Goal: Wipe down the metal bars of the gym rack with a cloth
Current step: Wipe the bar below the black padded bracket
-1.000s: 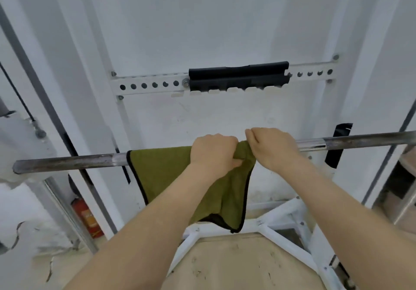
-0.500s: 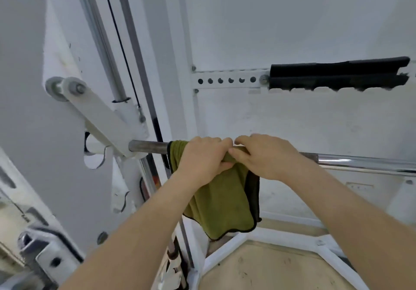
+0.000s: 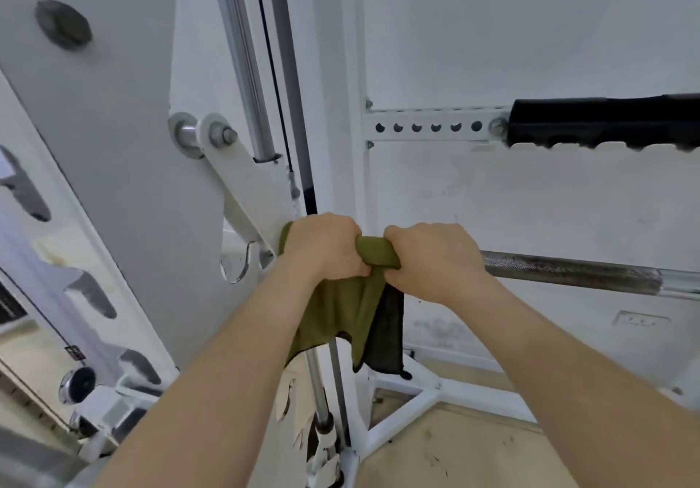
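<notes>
Wiping appears under way at the bar's [image 3: 568,271] bracket end, frame centre: your left hand [image 3: 325,247] and right hand [image 3: 432,260] both grip the green cloth [image 3: 341,309] wrapped over it. Next, judge: slide rightward along the knurling.

Both bare forearms are extended forward and upward from the lower edge of the view, converging toward the middle. The left hand [image 3: 325,249] is held knuckles-up, its fingers curled over the olive-green cloth with black edging [image 3: 342,309]. The right hand [image 3: 435,260] is set just beside it, knuckles-up as well, its fingers curled round a bunched fold of the same cloth.
</notes>
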A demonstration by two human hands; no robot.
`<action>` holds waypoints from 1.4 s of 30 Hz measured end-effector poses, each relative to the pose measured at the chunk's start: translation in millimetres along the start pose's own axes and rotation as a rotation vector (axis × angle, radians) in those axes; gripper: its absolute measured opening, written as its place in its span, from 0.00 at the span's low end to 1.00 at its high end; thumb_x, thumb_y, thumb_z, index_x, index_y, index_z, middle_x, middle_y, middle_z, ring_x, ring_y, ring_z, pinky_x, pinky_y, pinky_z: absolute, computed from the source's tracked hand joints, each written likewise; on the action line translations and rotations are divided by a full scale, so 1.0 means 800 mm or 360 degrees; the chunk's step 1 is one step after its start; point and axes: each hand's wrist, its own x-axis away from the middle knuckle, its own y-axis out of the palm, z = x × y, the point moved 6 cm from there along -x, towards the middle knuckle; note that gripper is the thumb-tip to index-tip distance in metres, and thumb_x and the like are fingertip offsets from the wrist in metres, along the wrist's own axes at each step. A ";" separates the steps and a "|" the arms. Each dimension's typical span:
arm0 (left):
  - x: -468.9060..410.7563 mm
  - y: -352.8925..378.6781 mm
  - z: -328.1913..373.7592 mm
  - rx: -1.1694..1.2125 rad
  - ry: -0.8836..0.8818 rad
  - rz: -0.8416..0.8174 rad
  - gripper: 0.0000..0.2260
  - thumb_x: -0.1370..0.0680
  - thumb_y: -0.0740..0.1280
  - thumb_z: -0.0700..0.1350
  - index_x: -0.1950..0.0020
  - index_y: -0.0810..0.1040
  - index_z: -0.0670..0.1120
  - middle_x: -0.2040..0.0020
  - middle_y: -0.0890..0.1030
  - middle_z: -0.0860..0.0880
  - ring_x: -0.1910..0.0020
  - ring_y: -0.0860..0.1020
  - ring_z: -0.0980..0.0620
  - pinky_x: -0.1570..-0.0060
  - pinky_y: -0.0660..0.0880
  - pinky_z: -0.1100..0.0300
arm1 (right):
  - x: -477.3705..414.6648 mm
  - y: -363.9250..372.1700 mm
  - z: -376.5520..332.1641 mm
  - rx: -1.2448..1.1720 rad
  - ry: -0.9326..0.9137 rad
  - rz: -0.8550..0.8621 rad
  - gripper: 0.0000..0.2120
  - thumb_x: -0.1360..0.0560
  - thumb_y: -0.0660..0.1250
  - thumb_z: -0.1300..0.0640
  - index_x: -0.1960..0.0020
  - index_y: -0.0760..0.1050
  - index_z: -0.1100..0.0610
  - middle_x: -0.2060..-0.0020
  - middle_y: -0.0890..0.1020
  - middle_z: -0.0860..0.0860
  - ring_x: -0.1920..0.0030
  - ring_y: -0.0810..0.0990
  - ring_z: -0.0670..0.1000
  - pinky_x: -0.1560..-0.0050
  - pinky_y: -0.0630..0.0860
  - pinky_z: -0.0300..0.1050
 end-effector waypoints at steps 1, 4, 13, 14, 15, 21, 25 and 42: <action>-0.006 0.000 0.000 0.0040 -0.0007 -0.0222 0.12 0.32 0.70 0.58 0.60 0.79 0.50 0.63 0.79 0.52 0.64 0.77 0.52 0.67 0.71 0.60 | 0.000 -0.002 -0.001 0.0012 0.0001 -0.0003 0.09 0.29 0.62 0.47 0.57 0.64 0.50 0.70 0.66 0.46 0.68 0.69 0.54 0.71 0.58 0.44; -0.014 -0.002 0.005 0.0237 -0.0089 -0.0793 0.16 0.33 0.74 0.51 0.49 0.81 0.47 0.54 0.82 0.49 0.57 0.80 0.50 0.54 0.79 0.54 | -0.002 -0.001 0.001 -0.0059 0.0027 -0.0078 0.09 0.30 0.63 0.47 0.57 0.64 0.50 0.68 0.66 0.46 0.65 0.70 0.54 0.67 0.63 0.45; 0.030 0.008 0.036 0.0096 -0.0096 0.0760 0.06 0.35 0.66 0.44 0.61 0.73 0.52 0.64 0.73 0.56 0.61 0.72 0.51 0.55 0.63 0.57 | -0.003 0.003 0.003 -0.0272 0.0026 -0.0158 0.10 0.31 0.63 0.47 0.56 0.64 0.49 0.62 0.69 0.46 0.63 0.74 0.53 0.65 0.67 0.45; 0.030 0.010 0.044 0.0081 -0.0108 0.0791 0.07 0.34 0.66 0.44 0.58 0.73 0.53 0.62 0.74 0.55 0.59 0.72 0.51 0.52 0.63 0.56 | 0.001 0.001 0.003 -0.0258 0.0017 -0.0133 0.09 0.31 0.63 0.48 0.56 0.65 0.50 0.61 0.69 0.46 0.62 0.74 0.54 0.64 0.67 0.45; 0.030 0.010 0.052 0.0074 -0.0102 0.0794 0.09 0.33 0.67 0.45 0.55 0.73 0.52 0.60 0.75 0.55 0.57 0.73 0.50 0.50 0.63 0.56 | 0.007 -0.001 0.005 -0.0211 0.0018 -0.0103 0.09 0.30 0.63 0.49 0.54 0.66 0.51 0.60 0.70 0.47 0.60 0.75 0.54 0.61 0.66 0.46; 0.026 0.002 0.160 0.0046 0.0159 0.0827 0.10 0.32 0.69 0.50 0.57 0.72 0.49 0.61 0.76 0.52 0.61 0.74 0.48 0.58 0.61 0.55 | 0.079 -0.016 0.086 -0.0003 0.0359 -0.0062 0.05 0.28 0.63 0.51 0.53 0.69 0.49 0.60 0.70 0.47 0.54 0.72 0.53 0.52 0.63 0.51; 0.015 -0.004 0.273 0.0083 0.0363 0.0716 0.08 0.26 0.67 0.50 0.54 0.69 0.49 0.58 0.75 0.51 0.62 0.68 0.49 0.59 0.58 0.56 | 0.151 -0.023 0.172 0.0065 0.0636 -0.0074 0.07 0.29 0.63 0.52 0.56 0.64 0.47 0.62 0.70 0.46 0.51 0.73 0.52 0.48 0.65 0.52; -0.004 -0.042 0.662 0.0003 0.0657 0.0609 0.10 0.22 0.62 0.53 0.57 0.65 0.48 0.70 0.63 0.52 0.69 0.65 0.50 0.73 0.52 0.58 | 0.402 -0.053 0.483 0.0202 0.0871 0.0175 0.10 0.30 0.65 0.51 0.49 0.74 0.48 0.49 0.77 0.47 0.41 0.71 0.52 0.37 0.58 0.58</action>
